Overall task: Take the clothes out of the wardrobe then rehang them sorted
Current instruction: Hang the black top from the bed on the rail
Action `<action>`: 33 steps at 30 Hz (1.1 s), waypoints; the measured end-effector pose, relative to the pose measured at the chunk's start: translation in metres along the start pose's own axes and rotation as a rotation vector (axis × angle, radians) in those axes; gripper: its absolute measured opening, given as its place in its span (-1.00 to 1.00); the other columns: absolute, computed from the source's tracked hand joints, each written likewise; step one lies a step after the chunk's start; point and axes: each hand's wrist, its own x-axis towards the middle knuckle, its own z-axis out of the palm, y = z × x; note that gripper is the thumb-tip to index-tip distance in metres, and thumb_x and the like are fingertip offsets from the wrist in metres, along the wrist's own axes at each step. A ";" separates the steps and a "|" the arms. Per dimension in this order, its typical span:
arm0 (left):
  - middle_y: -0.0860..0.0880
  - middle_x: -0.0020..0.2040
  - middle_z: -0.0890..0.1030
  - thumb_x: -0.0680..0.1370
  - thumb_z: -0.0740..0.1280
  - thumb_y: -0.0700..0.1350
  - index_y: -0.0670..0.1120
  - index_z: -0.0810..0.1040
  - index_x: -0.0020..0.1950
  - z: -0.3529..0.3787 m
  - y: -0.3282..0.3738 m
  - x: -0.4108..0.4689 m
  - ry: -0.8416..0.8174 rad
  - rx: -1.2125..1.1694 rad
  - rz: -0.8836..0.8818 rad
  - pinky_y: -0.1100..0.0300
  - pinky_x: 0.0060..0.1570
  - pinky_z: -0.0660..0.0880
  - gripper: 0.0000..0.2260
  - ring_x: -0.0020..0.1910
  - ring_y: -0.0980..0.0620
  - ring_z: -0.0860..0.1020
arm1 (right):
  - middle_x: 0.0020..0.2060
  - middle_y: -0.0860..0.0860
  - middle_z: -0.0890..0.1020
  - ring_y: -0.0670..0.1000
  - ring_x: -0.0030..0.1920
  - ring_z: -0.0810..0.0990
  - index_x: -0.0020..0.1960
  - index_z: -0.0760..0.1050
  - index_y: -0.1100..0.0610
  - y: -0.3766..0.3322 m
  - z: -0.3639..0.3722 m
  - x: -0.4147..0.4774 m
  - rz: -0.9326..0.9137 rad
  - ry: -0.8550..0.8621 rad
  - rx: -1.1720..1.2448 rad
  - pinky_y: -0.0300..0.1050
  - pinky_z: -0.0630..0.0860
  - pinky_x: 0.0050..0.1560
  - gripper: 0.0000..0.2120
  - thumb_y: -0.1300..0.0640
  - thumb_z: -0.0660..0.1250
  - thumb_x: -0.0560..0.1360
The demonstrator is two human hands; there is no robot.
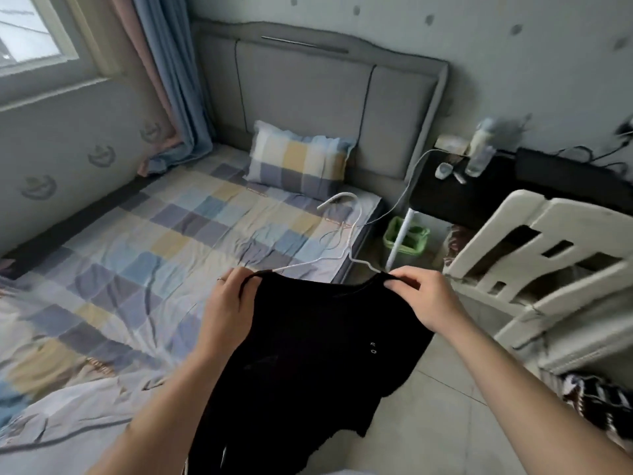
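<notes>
Black soft cloth fills the six o'clock half of my view. A black jersey top point(308, 354) hangs in the air before me, over the line between the bed with the blue, yellow and grey checked sheet point(154, 234) at nine o'clock and the pale tiled floor point(445, 389) at five. My left grip point(229, 296) is clamped on its left shoulder, fingers curled over the seam. My right grip point(421, 296) pinches the right shoulder between thumb and fingertips. A thin white wire hanger point(349, 255) sits in the neck opening. Its arms run under the cloth toward each grip and its hook points to twelve o'clock, free of any rail.

I judge the top light and limp. It will sag and fold wherever I am not holding it, and it could slide along the smooth wire if one shoulder drops. The hanger looks springy and easy to bend. The best hold, I think, is at the two shoulder seams to settle the cloth squarely, then at the neck of the wire just below the hook for carrying. A white slatted chair point(548, 255) stands near at three o'clock, and the hook could snag it.
</notes>
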 end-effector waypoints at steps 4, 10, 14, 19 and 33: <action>0.07 -0.11 0.53 0.65 0.27 -0.14 -0.05 0.54 0.00 0.074 0.051 0.041 -0.117 -0.038 0.071 0.08 -0.15 0.41 -0.92 -0.10 0.02 0.48 | -0.22 -0.23 0.67 -0.31 -0.15 0.60 -0.06 0.67 -0.01 0.039 -0.076 0.000 0.068 0.116 -0.028 -0.47 0.40 -0.15 -0.96 0.09 0.45 0.50; 0.04 -0.09 0.52 0.64 0.28 -0.11 -0.06 0.55 0.01 0.174 0.119 0.095 -0.281 -0.061 0.204 0.10 -0.09 0.36 -0.92 -0.05 -0.03 0.49 | -0.21 -0.25 0.65 -0.32 -0.13 0.58 -0.01 0.69 0.08 0.087 -0.158 -0.007 0.146 0.333 -0.103 -0.47 0.41 -0.12 -0.90 0.10 0.45 0.49; 0.05 -0.08 0.52 0.63 0.30 -0.12 -0.05 0.56 0.02 0.249 0.165 0.136 -0.370 -0.135 0.294 0.15 -0.04 0.34 -0.95 -0.03 -0.02 0.48 | -0.19 -0.22 0.65 -0.30 -0.12 0.58 0.00 0.68 0.09 0.110 -0.208 -0.005 0.227 0.485 -0.148 -0.48 0.42 -0.11 -0.88 0.10 0.45 0.50; 0.12 -0.09 0.50 0.63 0.29 -0.09 -0.03 0.56 0.02 0.336 0.233 0.196 -0.485 -0.228 0.487 0.09 -0.02 0.39 -0.93 -0.03 0.00 0.50 | -0.17 -0.15 0.68 -0.24 -0.15 0.59 -0.01 0.68 0.07 0.132 -0.270 0.010 0.346 0.692 -0.224 -0.40 0.40 -0.10 -0.86 0.04 0.46 0.48; -0.05 0.02 0.57 0.65 0.26 -0.07 -0.15 0.59 0.16 0.514 0.513 0.250 -0.763 -0.526 1.024 0.14 0.06 0.37 -0.80 0.06 -0.10 0.52 | -0.21 -0.16 0.68 -0.18 -0.13 0.63 -0.10 0.66 0.01 0.093 -0.441 -0.031 0.583 1.117 -0.597 -0.10 0.51 0.02 -0.93 0.07 0.41 0.52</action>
